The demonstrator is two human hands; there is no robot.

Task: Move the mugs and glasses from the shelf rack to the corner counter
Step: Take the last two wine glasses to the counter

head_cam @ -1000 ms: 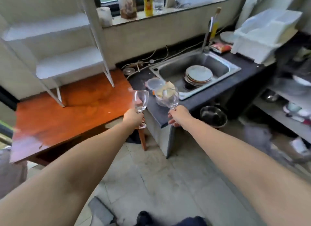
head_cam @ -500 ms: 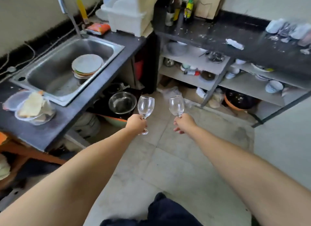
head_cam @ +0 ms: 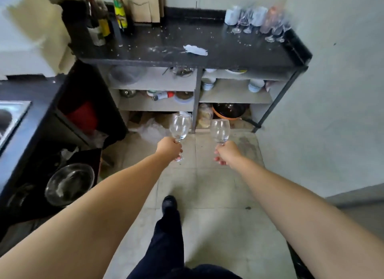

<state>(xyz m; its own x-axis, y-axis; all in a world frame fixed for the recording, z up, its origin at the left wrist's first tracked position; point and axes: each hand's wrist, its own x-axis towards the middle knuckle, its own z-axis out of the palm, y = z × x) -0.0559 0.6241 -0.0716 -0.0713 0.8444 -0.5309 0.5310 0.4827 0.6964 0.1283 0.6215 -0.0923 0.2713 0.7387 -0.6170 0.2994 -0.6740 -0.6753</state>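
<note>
Glasses (head_cam: 180, 127) (head_cam: 219, 131), both empty, are gripped upright by their stems in both hands (head_cam: 169, 148) (head_cam: 227, 155).

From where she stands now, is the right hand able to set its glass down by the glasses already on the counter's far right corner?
Probably not yet. The right hand holds its wine glass low, short of the counter, with open floor between. The path to the glasses looks unobstructed after stepping closer.

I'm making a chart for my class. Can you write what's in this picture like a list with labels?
left hand: holds a wine glass by its stem, upright
right hand: holds a second wine glass by its stem, upright
both glasses: empty
counter: black, ahead against the wall
already on counter: blurry mugs and glasses at its far right corner
floor: pale tiles
</note>
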